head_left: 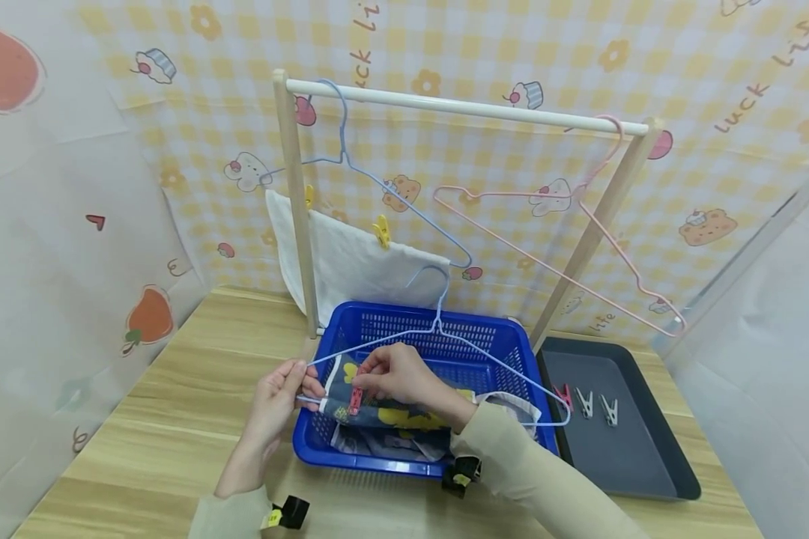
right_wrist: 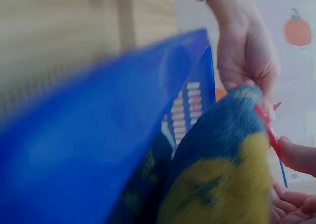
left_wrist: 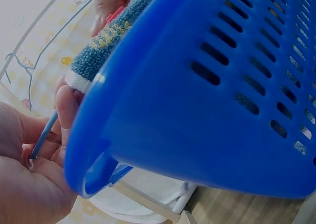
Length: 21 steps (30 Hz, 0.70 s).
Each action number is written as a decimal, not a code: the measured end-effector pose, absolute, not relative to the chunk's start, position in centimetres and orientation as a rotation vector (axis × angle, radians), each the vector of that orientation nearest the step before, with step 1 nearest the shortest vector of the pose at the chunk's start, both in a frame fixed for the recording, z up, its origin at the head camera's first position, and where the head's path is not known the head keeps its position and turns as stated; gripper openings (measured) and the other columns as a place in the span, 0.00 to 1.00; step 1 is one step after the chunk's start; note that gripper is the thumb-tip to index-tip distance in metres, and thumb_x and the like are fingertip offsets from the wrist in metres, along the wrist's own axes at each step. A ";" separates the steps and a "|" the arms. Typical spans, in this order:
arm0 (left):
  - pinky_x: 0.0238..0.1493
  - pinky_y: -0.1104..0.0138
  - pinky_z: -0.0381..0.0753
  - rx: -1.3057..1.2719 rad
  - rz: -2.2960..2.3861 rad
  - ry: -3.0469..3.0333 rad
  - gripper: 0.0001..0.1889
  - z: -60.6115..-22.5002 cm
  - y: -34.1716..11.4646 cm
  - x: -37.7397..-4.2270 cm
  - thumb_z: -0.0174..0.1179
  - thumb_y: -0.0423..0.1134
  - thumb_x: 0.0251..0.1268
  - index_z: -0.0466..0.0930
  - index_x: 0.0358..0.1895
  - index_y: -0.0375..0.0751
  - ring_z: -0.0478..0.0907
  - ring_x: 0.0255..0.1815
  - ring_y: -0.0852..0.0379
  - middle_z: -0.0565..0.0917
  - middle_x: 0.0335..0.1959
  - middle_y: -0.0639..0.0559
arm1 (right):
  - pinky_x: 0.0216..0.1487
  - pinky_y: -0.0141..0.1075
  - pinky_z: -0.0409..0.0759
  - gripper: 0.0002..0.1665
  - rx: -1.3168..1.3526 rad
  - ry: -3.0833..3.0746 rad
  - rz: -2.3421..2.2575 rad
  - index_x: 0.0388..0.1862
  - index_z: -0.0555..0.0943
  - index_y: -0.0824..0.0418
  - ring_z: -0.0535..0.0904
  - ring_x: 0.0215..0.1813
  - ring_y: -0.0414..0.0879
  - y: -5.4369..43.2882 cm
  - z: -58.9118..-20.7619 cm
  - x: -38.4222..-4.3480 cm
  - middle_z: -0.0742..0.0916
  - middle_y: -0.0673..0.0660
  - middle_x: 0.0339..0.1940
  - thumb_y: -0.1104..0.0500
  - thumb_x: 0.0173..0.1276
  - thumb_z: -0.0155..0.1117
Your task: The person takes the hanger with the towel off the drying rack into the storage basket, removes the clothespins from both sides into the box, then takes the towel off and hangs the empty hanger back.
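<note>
My left hand (head_left: 276,397) grips the left end of a light blue wire hanger (head_left: 472,343), which is tilted over the blue basket. A dark blue towel with yellow patches (head_left: 404,417) is folded over the hanger's bottom bar. Near its left edge, my right hand (head_left: 404,374) pinches a red clothespin (head_left: 356,400), which lies against the cloth. In the left wrist view, the hanger wire (left_wrist: 45,135) runs across my left fingers beside the towel's white edge (left_wrist: 78,81). The clothespin (right_wrist: 266,125) sits at the towel's fold in the right wrist view.
More cloth lies in the blue basket (head_left: 303,442). Behind it stands a rack with a white rail (head_left: 472,106), holding a blue hanger (head_left: 404,201) with a white towel (head_left: 357,258) under yellow clothespins, and a pink hanger (head_left: 512,233). At right, a grey tray (head_left: 634,464) holds several clothespins (head_left: 609,410).
</note>
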<state>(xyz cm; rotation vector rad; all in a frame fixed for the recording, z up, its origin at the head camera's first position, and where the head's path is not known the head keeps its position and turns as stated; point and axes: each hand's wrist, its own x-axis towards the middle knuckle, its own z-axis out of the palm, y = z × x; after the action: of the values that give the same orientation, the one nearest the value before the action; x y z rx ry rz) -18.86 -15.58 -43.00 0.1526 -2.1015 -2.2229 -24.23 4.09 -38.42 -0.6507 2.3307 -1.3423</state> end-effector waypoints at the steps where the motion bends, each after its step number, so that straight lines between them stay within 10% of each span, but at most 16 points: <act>1: 0.25 0.71 0.81 0.153 -2.224 -2.102 0.17 -43.0 -15.5 -18.9 0.38 0.36 0.77 0.70 0.37 0.25 0.78 0.22 0.62 0.80 0.19 0.54 | 0.26 0.37 0.83 0.08 -0.663 2.335 -1.366 0.30 0.81 0.65 0.83 0.26 0.52 4.1 -38.4 -24.2 0.85 0.55 0.22 0.60 0.60 0.69; 21: 0.24 0.71 0.81 0.154 -2.223 -2.075 0.16 -42.7 -15.4 -19.3 0.40 0.37 0.77 0.72 0.34 0.30 0.78 0.22 0.62 0.79 0.19 0.55 | 0.25 0.33 0.81 0.12 -0.669 2.538 -1.506 0.32 0.81 0.65 0.80 0.26 0.43 11.4 -34.8 -23.7 0.84 0.53 0.25 0.60 0.54 0.74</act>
<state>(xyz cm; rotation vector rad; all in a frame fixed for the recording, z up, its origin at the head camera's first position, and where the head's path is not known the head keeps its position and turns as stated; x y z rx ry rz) -19.33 -15.44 -42.72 0.1536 -2.0747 -2.2231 -23.72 11.40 -34.81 -0.6692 2.5381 -1.5057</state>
